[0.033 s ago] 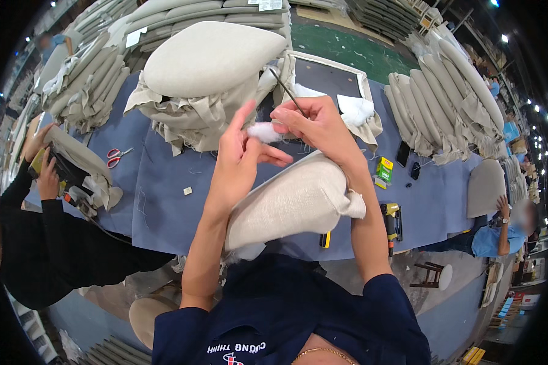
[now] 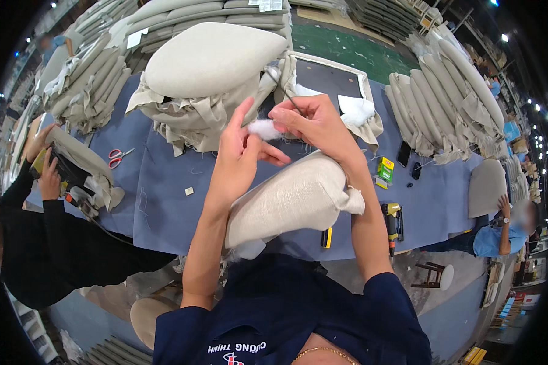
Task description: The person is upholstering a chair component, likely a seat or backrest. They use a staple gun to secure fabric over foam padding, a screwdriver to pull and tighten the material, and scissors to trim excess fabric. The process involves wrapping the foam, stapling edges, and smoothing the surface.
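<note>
A tuft of white stuffing fibre stretches between my two hands, above a beige fabric-covered cushion. My left hand holds the tuft's left end, its index finger raised and other fingers pointing right. In my right hand, the thumb and fingertips pinch the other end. The same hand also grips a thin dark metal rod slanting up to the left; its far tip lies against the fabric stack behind. The cushion rests below my wrists, between my forearms, with a folded fabric corner at its right end.
Beige padded covers are piled ahead; more seat pads stand at right. Red-handled scissors, a green-yellow box, a phone and a nail gun lie on the blue-grey table. A co-worker in black works at left.
Hands, tuft and rod keep nearly the same place. The rod's upper end looks a little shifted, and the whole view has moved very slightly.
</note>
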`<act>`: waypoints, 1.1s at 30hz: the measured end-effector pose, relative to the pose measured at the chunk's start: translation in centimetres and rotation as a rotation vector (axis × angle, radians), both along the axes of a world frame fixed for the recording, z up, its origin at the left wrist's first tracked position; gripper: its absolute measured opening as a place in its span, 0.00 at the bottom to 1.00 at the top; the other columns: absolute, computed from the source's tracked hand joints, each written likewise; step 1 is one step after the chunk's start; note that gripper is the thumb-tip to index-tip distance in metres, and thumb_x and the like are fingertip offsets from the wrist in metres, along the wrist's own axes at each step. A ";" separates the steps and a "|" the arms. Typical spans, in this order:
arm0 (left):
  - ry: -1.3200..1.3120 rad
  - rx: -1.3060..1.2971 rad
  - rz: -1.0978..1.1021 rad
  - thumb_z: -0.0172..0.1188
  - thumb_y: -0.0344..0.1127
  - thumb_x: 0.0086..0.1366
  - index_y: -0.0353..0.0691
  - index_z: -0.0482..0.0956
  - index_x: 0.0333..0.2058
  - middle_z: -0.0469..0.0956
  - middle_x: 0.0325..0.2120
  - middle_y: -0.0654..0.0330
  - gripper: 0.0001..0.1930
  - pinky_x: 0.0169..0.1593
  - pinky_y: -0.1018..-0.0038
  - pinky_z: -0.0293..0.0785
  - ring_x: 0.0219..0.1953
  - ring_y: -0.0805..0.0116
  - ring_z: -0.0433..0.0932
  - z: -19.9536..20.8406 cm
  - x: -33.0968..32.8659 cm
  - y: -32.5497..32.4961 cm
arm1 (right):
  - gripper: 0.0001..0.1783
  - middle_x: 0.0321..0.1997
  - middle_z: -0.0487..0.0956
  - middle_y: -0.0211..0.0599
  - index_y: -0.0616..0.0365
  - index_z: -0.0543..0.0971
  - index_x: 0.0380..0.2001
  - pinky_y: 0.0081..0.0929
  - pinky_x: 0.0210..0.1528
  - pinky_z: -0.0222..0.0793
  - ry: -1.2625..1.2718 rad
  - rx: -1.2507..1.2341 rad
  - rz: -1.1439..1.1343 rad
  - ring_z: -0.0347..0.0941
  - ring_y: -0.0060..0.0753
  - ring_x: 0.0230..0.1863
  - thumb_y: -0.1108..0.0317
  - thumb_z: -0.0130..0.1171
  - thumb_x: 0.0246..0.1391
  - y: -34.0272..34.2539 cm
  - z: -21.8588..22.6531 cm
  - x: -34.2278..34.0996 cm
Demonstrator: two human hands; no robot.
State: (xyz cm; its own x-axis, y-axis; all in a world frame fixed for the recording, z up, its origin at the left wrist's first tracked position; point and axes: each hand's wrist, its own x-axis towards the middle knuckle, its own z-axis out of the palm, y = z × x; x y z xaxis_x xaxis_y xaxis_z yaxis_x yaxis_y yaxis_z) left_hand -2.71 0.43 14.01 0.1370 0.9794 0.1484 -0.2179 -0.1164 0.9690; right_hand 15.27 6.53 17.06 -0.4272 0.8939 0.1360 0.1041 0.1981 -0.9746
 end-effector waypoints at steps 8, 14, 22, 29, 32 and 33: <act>0.200 0.079 -0.071 0.52 0.32 0.74 0.27 0.42 0.72 0.82 0.37 0.51 0.37 0.35 0.76 0.76 0.26 0.70 0.81 -0.7 -1.9 3.2 | 0.12 0.19 0.75 0.23 0.64 0.85 0.31 0.19 0.24 0.60 -0.030 0.121 0.182 0.65 0.12 0.21 0.64 0.65 0.61 3.5 -1.1 -1.0; 0.445 0.431 0.396 0.65 0.32 0.63 0.37 0.69 0.65 0.79 0.52 0.50 0.31 0.55 0.65 0.76 0.49 0.58 0.81 0.9 -0.1 -4.3 | 0.11 0.22 0.81 0.28 0.62 0.84 0.35 0.16 0.21 0.55 -0.004 0.035 0.082 0.64 0.11 0.18 0.63 0.63 0.61 5.4 -2.4 -0.6; 1.041 1.075 0.814 0.71 0.41 0.55 0.49 0.68 0.60 0.69 0.60 0.45 0.34 0.60 0.43 0.70 0.60 0.42 0.73 -4.0 4.4 -5.1 | 0.09 0.24 0.82 0.29 0.60 0.83 0.30 0.16 0.21 0.56 -0.032 0.037 0.063 0.63 0.11 0.17 0.64 0.67 0.55 6.8 -2.2 -0.1; 1.000 1.098 0.703 0.65 0.35 0.55 0.43 0.71 0.50 0.69 0.59 0.43 0.23 0.61 0.43 0.67 0.60 0.40 0.69 -3.1 4.7 -5.1 | 0.10 0.27 0.83 0.30 0.62 0.84 0.27 0.21 0.34 0.67 0.033 0.172 0.039 0.72 0.18 0.29 0.66 0.72 0.45 8.4 -3.6 0.3; 1.061 1.071 0.727 0.65 0.32 0.53 0.42 0.76 0.43 0.70 0.58 0.44 0.17 0.61 0.44 0.68 0.59 0.41 0.69 -2.9 4.8 -5.3 | 0.13 0.32 0.84 0.31 0.64 0.86 0.34 0.22 0.39 0.69 0.094 0.206 -0.056 0.74 0.19 0.34 0.67 0.74 0.47 8.6 -3.6 0.4; 1.086 1.076 0.750 0.64 0.32 0.55 0.43 0.77 0.41 0.71 0.57 0.45 0.14 0.60 0.43 0.68 0.58 0.42 0.70 -2.6 5.0 -5.3 | 0.14 0.35 0.84 0.30 0.64 0.86 0.37 0.21 0.42 0.70 0.090 0.224 -0.106 0.74 0.18 0.37 0.67 0.74 0.49 8.7 -3.5 0.7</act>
State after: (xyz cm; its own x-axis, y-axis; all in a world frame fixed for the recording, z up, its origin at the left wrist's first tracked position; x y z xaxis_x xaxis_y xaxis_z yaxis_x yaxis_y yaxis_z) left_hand 2.31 -4.85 11.37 0.2035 0.3980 0.8945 0.8457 -0.5319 0.0443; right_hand 15.96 15.24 13.51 -0.3095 0.8763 0.3692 0.0508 0.4029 -0.9138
